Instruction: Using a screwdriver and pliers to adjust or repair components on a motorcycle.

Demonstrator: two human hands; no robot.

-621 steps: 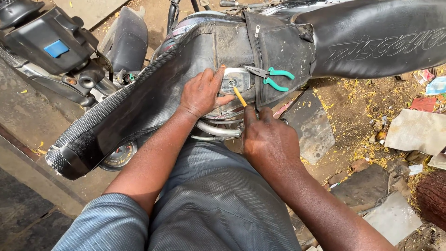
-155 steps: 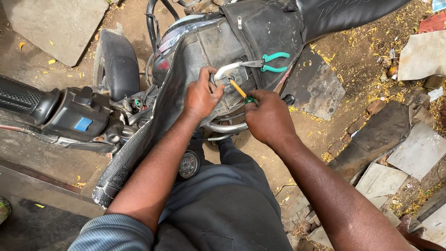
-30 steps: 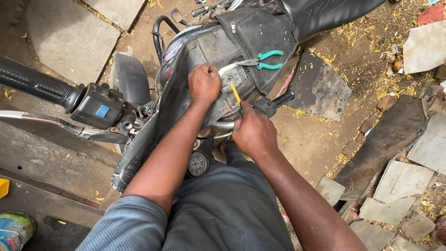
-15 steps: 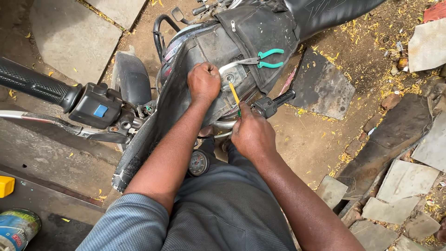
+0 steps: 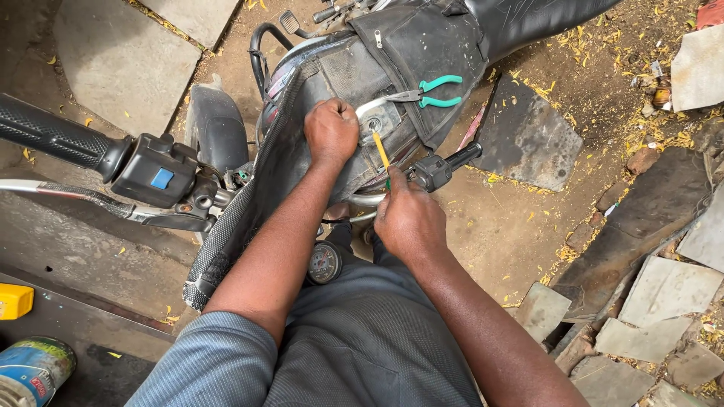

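I sit astride a motorcycle and look down at its black covered fuel tank [image 5: 392, 53]. My left hand [image 5: 330, 130] is a closed fist pressed on the tank cover beside the metal filler cap [image 5: 375, 119]. A thin yellow tool [image 5: 381, 151] is gripped in my right hand [image 5: 407, 220], its tip pointing up at the cap. Green-handled pliers [image 5: 430, 89] lie on the tank just right of the cap.
The left handlebar grip [image 5: 53, 134] with its switch box [image 5: 154, 172] sticks out at the left. A round gauge [image 5: 324, 262] shows between my arms. Broken stone slabs [image 5: 664, 286] lie on the dirt at right. A yellow object [image 5: 13, 300] and a can [image 5: 34, 371] sit at the lower left.
The view has shifted slightly; my right hand has drawn a little down and right with the yellow tool. My left fist stays by the cap.
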